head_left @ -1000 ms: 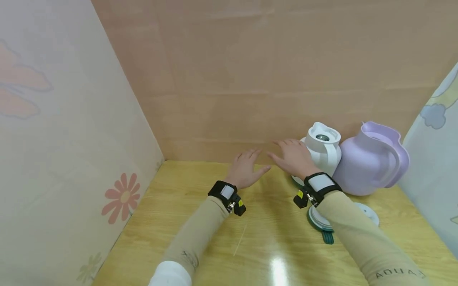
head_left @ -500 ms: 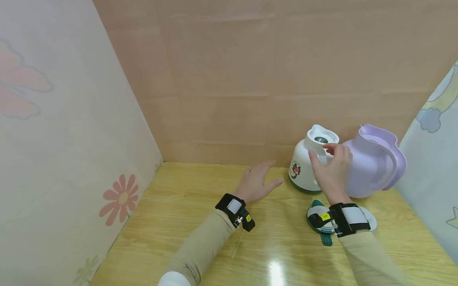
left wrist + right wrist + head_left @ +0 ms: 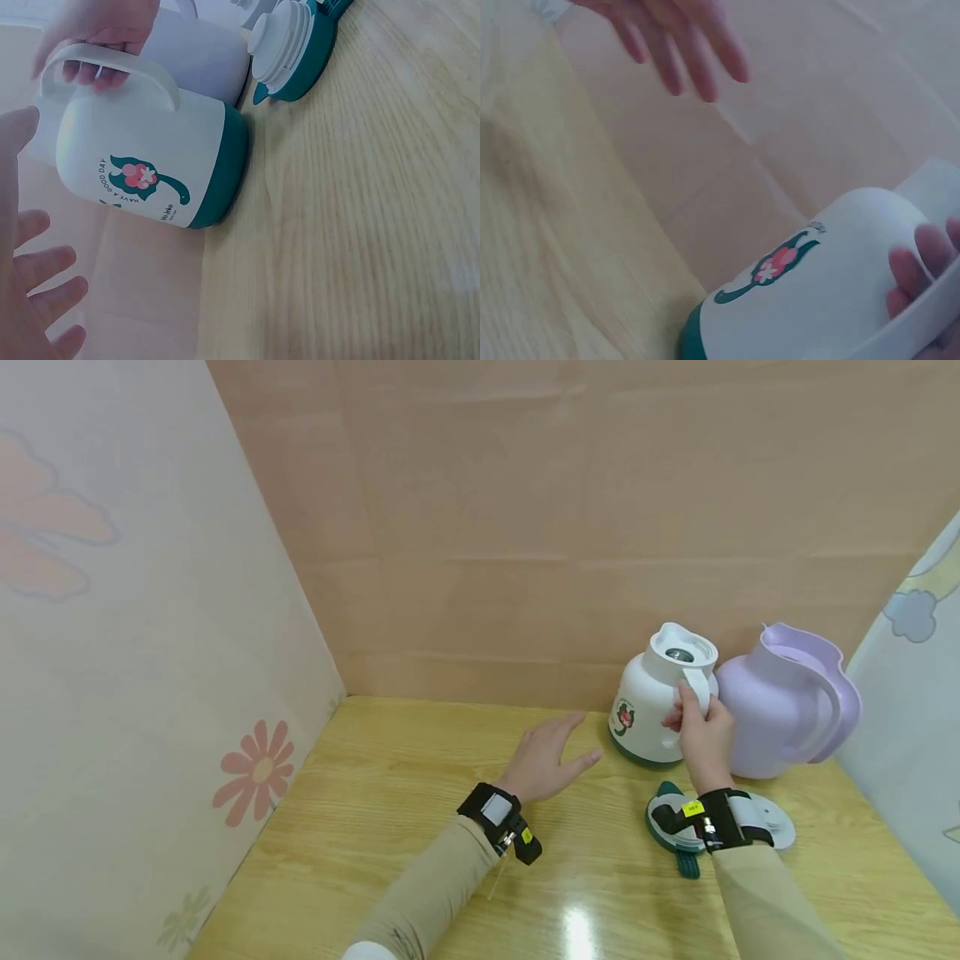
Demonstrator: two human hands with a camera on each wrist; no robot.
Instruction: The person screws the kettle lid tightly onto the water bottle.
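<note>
1. Hidden or cut off: green-rimmed lid [image 3: 670, 827] at the near right of the wooden table [image 3: 420, 827] half covered by the right wrist strap; second white lid [image 3: 776, 828] beside it mostly hidden too. Small print under the flower mark on the white jug [image 3: 648, 714] too fine to read in the head view. Purple jug [image 3: 783, 710] partly behind the white one, just beside it, perhaps touching.
2. Right hand [image 3: 701, 735]: fingers curled round the white jug's handle [image 3: 112, 71], fingertips [image 3: 915, 259] through the loop. Jug upright near the far right edge of the table, close to the back wall.
3. Left hand [image 3: 543, 760]: fingers straight and spread, holding nothing, low over the table just left of the white jug, apart from it.
4. Changed since half a second ago: right hand lower, from the top of the handle to its middle, grip closed round it; left hand slightly nearer the jug; jugs unmoved.
5. Room: open tabletop left of the left hand to the flowered side panel [image 3: 150, 693]; wall [image 3: 562, 527] close behind both jugs; right panel close beside the purple jug.
</note>
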